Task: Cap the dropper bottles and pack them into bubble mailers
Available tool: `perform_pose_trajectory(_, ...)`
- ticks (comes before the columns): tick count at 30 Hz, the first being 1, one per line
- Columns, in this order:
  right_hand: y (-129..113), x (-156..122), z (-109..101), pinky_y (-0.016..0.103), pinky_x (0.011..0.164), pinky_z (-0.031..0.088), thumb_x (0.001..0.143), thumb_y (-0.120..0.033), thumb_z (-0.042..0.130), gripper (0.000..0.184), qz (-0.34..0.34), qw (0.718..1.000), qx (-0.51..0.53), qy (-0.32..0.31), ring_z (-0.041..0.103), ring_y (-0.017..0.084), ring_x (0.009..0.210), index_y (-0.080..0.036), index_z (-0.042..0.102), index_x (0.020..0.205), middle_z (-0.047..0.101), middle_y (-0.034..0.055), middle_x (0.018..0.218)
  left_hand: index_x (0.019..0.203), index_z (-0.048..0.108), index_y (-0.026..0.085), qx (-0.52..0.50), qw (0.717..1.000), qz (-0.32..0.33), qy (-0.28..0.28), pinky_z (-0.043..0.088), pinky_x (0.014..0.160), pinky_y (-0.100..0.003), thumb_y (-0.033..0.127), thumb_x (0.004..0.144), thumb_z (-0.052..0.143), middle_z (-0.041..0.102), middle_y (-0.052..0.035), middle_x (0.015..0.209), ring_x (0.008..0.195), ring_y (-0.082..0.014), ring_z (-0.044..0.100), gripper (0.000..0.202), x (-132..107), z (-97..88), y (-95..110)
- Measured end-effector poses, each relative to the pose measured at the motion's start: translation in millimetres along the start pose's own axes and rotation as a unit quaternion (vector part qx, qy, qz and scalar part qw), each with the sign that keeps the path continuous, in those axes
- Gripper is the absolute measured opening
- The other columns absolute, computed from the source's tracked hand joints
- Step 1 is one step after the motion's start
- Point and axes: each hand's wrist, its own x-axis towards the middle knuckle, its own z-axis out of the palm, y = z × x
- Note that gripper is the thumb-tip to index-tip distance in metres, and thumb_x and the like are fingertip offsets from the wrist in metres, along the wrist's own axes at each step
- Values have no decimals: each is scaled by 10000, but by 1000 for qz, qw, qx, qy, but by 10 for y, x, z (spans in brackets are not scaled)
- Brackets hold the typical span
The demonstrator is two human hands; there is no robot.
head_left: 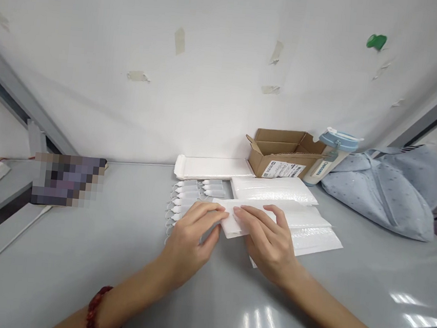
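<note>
My left hand (193,234) pinches the left end of a slim white carton (231,226) between thumb and fingers. From the other side, my right hand (267,237) grips the same carton, its index finger on the top face and its thumb hidden. Beneath and to the right of it lie white bubble mailers (314,234). Several small whitish tubes (186,196) with thin loops are laid in rows just beyond my left hand, which partly covers them. Another long white carton (214,168) lies flat against the wall.
An open brown cardboard box (286,163) stands by the wall, with a blue-lidded tumbler (329,156) leaning beside it. A light-blue cloth bag (389,193) lies at the right. On the left are a blurred dark device (70,180) and a white cable (10,242).
</note>
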Motion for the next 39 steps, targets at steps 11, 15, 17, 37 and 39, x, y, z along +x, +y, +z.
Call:
perform_pose_trajectory(11, -85, -9, -30, 388, 878, 371, 835, 3, 433, 276, -17, 1000, 7, 26, 661, 159, 895, -179, 582, 979, 728, 38, 912, 1068, 654, 210, 12, 999, 28, 16, 511, 871, -324, 72, 873, 400, 703, -65, 1012, 969, -193, 639, 349, -65, 58, 2)
perform_pose_trajectory(15, -44, -8, -77, 392, 904, 352, 848, -36, 457, 235, -24, 998, 8, 53, 674, 166, 852, -166, 596, 985, 722, 41, 855, 983, 682, 205, -69, 996, -58, 2, 512, 771, -279, 127, 871, 460, 713, -51, 903, 845, -183, 652, 261, -14, 85, 153)
perform_pose_trajectory(17, -4, -7, -101, 393, 918, 338, 847, -45, 463, 243, -21, 998, -1, 52, 672, 168, 860, -171, 594, 1008, 714, 37, 868, 900, 694, 206, -124, 984, -128, -16, 497, 723, -266, 184, 873, 482, 697, -30, 816, 776, -175, 635, 215, 52, 107, 219)
perform_pose_trajectory(37, 453, -74, 126, 293, 667, 301, 813, -59, 492, 157, 151, 961, -2, -233, 533, 156, 659, -176, 594, 794, 613, 16, 703, 696, 606, 108, -468, 733, -474, -138, 479, 620, -243, 198, 802, 601, 552, -25, 689, 622, -106, 529, 139, 413, 573, 235)
perform_pose_trajectory(39, 426, -74, 126, 298, 668, 320, 839, -82, 479, 152, 153, 955, -9, -254, 546, 176, 720, -173, 598, 864, 617, 40, 773, 758, 607, 107, -460, 734, -480, -138, 491, 629, -246, 139, 820, 553, 563, -27, 697, 608, -100, 539, 89, 408, 585, 212)
